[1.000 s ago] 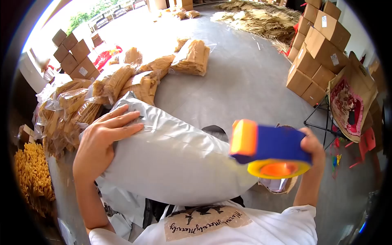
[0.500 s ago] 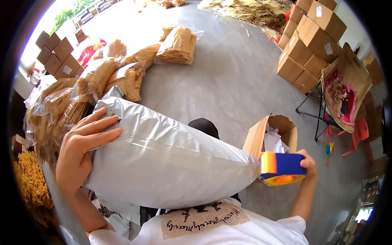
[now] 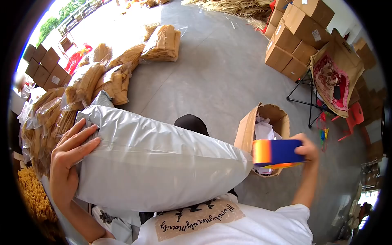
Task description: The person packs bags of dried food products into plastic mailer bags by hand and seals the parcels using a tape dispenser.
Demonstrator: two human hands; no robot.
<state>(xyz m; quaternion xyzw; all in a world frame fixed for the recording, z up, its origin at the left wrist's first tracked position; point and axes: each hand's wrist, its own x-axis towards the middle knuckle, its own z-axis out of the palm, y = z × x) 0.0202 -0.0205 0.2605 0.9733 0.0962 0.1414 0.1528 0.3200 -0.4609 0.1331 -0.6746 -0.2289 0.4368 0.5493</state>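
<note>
A stuffed grey plastic mailing bag (image 3: 163, 163) lies across my lap, its narrow end to the right. My left hand (image 3: 73, 157) holds the wide left end, fingers stretched over the top face and thumb not in sight. My right hand (image 3: 307, 149) grips a blue tape dispenser (image 3: 286, 151) with an orange front, slightly blurred. The orange front is right beside the bag's right tip; whether tape joins them I cannot make out.
Behind the dispenser stands an open cardboard box (image 3: 247, 126) with white paper (image 3: 265, 128) inside. Plastic-wrapped tan bundles (image 3: 110, 83) lie at the left. Stacked cartons (image 3: 302, 36) and a folding chair (image 3: 337, 77) are at the right.
The view has shifted, so the surroundings appear further left. The dispenser has turned, its yellow underside showing less. My left hand keeps its place on the bag.
</note>
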